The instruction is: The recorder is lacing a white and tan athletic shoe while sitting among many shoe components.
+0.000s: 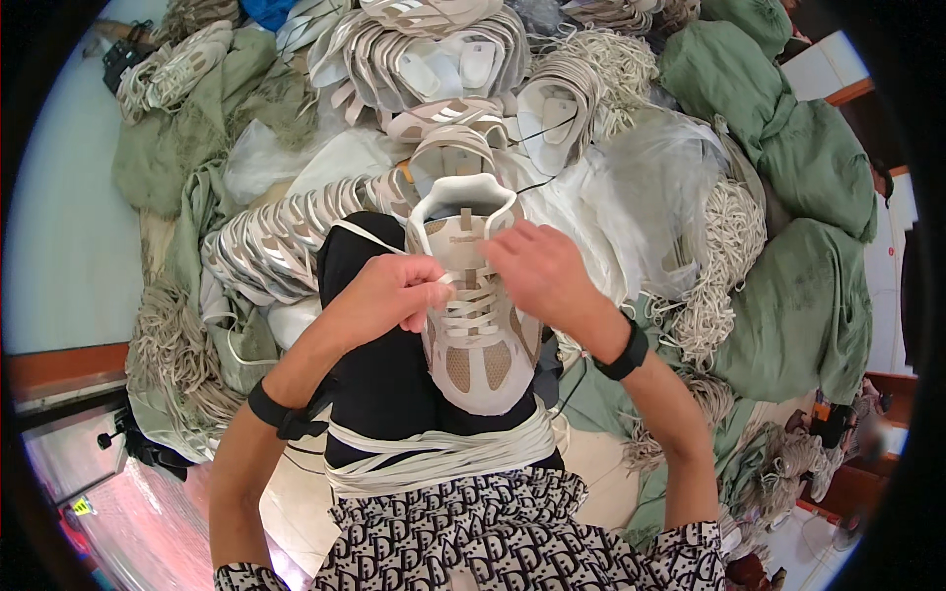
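Note:
A cream and beige sneaker upper rests on my black-clad lap, toe toward me. A flat cream shoelace crosses its lower eyelets in several rows. At the left eyelet edge, my left hand is closed in a pinch on the shoelace; a loose length of it stretches away beyond that hand. My right hand is at the right eyelet edge beside the tongue, fingers curled together and slightly blurred; what they hold is hidden. Across my thighs lies a bundle of cream laces.
Ahead stand nested stacks of similar uppers, with another row of uppers to the left. Heaped laces and green cloth sacks lie at the right. Clear plastic sheeting spreads between them.

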The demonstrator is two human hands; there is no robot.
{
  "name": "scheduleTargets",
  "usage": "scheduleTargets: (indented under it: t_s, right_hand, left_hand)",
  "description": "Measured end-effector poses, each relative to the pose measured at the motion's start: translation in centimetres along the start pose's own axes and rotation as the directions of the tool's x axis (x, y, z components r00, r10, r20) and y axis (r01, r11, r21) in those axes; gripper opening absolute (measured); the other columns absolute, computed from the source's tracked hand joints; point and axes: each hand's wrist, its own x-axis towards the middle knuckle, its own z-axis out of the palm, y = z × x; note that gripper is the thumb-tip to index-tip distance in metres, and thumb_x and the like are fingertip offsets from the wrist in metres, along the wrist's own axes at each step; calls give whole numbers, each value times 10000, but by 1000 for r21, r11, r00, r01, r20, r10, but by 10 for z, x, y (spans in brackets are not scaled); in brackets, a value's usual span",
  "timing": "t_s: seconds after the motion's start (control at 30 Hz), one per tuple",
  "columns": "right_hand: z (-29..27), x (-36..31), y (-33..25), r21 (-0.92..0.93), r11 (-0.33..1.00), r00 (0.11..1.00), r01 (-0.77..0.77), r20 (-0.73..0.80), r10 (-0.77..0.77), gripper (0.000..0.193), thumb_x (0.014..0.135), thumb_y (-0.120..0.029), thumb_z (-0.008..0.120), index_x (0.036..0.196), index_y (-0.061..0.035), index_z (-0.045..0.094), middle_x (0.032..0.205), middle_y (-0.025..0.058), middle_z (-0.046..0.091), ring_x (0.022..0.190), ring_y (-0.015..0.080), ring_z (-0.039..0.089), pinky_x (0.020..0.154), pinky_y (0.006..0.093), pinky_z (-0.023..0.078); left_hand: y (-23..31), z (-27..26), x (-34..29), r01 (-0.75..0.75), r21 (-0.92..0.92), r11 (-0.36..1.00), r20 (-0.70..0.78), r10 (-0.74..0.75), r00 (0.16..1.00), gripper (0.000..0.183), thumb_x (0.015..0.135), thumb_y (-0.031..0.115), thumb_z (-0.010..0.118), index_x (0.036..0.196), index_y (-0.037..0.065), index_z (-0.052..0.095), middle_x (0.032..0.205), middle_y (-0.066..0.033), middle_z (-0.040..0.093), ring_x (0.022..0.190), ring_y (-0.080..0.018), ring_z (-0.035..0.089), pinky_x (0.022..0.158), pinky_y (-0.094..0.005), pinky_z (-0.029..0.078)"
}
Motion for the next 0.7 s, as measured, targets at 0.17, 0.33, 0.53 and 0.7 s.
scheduleTargets:
  t_s: [0.17,0.33,0.53,0.7]
  right_hand:
    - [16,-3,-9,-288,954,991,87,124,-53,172,658,-107,549,820,-58,518,649,40,466,654,183,506,577,297,416]
    - [10,1,-1,-301,944,987,138,116,-107,159,647,-103,551,795,-58,512,644,42,458,634,187,494,571,303,415]
    - [-30,-5,41,-415,901,991,127,25,-128,64,646,-96,541,674,-67,491,624,48,471,618,194,501,565,315,410]
    - [-39,-17,64,-479,878,1000,18,10,-15,57,610,-84,550,643,-67,506,635,52,470,636,199,509,582,317,421]
  left_hand:
    - [1,10,-4,-79,34,996,24,79,997,169,853,154,534,806,4,598,623,1,543,510,-54,486,486,-193,381]
    - [5,14,-4,-102,160,982,54,95,994,161,856,139,519,845,-3,596,665,-7,561,533,-58,509,498,-197,405]
    - [7,24,6,-2,160,987,-65,13,998,164,831,82,501,950,-4,572,726,-30,587,543,-73,534,489,-217,437]
    - [15,32,15,-20,175,984,-183,53,982,183,796,20,507,971,-1,557,815,-69,607,573,-122,584,504,-240,467]
